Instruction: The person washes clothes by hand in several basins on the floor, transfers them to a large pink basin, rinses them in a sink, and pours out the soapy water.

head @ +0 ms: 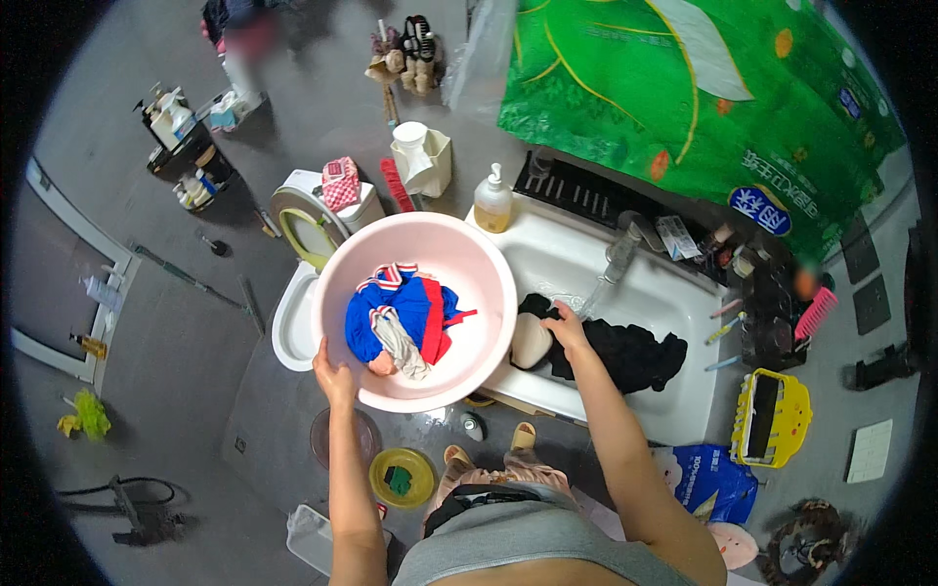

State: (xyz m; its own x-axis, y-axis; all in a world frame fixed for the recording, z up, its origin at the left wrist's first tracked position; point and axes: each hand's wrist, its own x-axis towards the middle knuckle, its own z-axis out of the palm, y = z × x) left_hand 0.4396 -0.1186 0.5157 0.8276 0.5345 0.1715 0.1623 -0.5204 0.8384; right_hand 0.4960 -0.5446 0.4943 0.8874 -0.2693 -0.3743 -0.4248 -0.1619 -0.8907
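My left hand [335, 379] grips the near-left rim of a pale pink plastic basin [476, 293]. Inside the basin lie a blue garment [399, 304] with red and striped trim and a crumpled off-white cloth [399, 344]. The basin sits partly over the left end of a white sink [689, 329]. My right hand [571, 329] reaches into the sink, at a black wet garment [623, 351] and a beige cup-shaped piece [530, 340]; whether its fingers pinch the fabric is unclear. Water runs from the faucet [623, 253] beside that hand.
A soap pump bottle [493, 201] stands on the sink's back-left corner. Left of the basin is a toilet [295, 322] with its lid raised. A yellow basket [773, 417] hangs at right. On the floor are a yellow basin [403, 494] and a bottle [473, 426].
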